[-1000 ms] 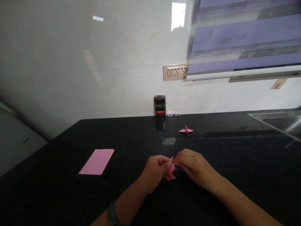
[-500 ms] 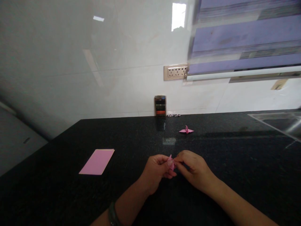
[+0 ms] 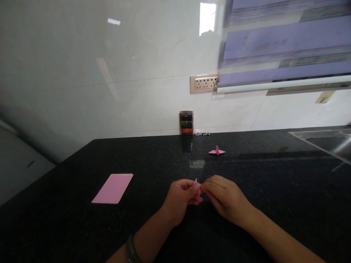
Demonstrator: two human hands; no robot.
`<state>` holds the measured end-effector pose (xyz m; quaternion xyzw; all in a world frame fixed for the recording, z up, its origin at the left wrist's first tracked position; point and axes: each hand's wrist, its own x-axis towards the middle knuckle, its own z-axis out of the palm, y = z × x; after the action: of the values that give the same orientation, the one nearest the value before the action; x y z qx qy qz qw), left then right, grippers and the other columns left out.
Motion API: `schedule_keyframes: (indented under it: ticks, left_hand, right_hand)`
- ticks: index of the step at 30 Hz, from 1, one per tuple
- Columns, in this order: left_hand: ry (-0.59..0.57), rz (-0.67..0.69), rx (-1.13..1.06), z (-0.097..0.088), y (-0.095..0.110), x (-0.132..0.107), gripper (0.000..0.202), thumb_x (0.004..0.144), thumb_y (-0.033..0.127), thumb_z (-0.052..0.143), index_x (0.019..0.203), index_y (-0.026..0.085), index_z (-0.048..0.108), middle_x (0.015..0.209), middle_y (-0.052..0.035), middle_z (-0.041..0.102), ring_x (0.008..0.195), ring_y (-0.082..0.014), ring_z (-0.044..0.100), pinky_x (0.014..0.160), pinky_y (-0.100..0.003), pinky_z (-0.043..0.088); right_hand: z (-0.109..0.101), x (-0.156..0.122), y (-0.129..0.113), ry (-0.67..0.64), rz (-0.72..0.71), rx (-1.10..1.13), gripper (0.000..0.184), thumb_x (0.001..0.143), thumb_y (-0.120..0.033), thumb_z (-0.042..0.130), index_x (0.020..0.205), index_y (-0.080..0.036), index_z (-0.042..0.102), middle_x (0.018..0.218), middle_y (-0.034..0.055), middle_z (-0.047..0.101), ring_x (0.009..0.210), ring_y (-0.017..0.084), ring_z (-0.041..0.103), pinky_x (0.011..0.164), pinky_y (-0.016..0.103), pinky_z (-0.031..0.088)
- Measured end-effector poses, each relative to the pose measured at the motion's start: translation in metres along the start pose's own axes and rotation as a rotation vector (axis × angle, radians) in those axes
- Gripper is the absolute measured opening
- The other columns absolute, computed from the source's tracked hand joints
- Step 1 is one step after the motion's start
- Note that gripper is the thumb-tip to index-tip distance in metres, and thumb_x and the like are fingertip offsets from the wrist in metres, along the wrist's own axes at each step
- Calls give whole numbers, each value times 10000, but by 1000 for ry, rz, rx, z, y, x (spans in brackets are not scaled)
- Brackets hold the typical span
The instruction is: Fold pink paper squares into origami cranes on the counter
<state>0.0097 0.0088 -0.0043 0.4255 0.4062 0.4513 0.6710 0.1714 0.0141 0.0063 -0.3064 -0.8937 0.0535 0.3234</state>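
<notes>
While the left hand (image 3: 180,200) pinches the small pink folded paper (image 3: 199,189), one point upward, the right hand (image 3: 226,193) grips its right edge with gathered fingertips.

We face a glossy, speckled black countertop (image 3: 153,157). By its back edge, at twelve o'clock, stands a small upright object (image 3: 186,123), its face pixelated, beside a black-and-white strand (image 3: 202,134). A pink paper crane (image 3: 217,151) sits at one o'clock, wings spread; flat pink paper (image 3: 113,188) lies towards ten-thirty.
</notes>
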Motion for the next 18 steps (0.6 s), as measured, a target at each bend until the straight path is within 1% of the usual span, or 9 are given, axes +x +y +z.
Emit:
schedule_keyframes:
  ticks: [4, 8, 18]
  left_hand:
    - [22, 3, 8, 0, -1, 0, 201, 683, 288, 608, 687, 89, 581, 601, -13, 544, 484, -68, 508, 446, -171, 374]
    - [42, 22, 4, 0, -1, -1, 178, 670, 266, 621, 676, 94, 575, 580, -7, 538, 465, -66, 491, 438, -176, 359]
    - [3, 83, 49, 2, 2, -1, 200, 698, 290, 584, 632, 105, 550, 566, 6, 504, 452, -57, 446, 447, -186, 342]
  right_hand:
    - [0, 1, -2, -9, -10, -5, 190, 801, -99, 388, 843, -142, 569, 770, 67, 583, 737, 157, 533, 642, 277, 445]
    - [1, 0, -3, 16, -10, -6, 170, 812, -127, 405, 829, -137, 574, 747, 67, 581, 717, 157, 532, 629, 277, 440]
    - [1, 0, -5, 55, 23, -1, 141, 798, -141, 424, 783, -142, 564, 710, 49, 572, 671, 144, 525, 599, 266, 426]
